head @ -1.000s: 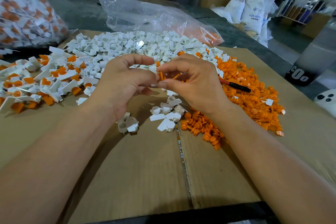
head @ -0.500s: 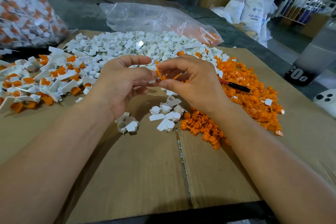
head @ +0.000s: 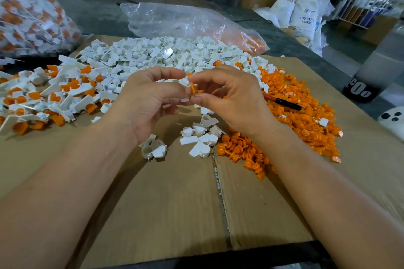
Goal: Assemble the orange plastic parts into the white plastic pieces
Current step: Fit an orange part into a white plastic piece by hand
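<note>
Up off the desk, fingertip to fingertip over the cardboard. Gripping a white piece in the left hand; pinching an orange part in the right hand, pressed right against it. Beyond, a heap of white pieces; rightward, loose orange parts.

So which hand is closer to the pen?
Right. The right hand sits just beside the pen, at its red end; the left hand is farther off, beyond the right hand.
</note>
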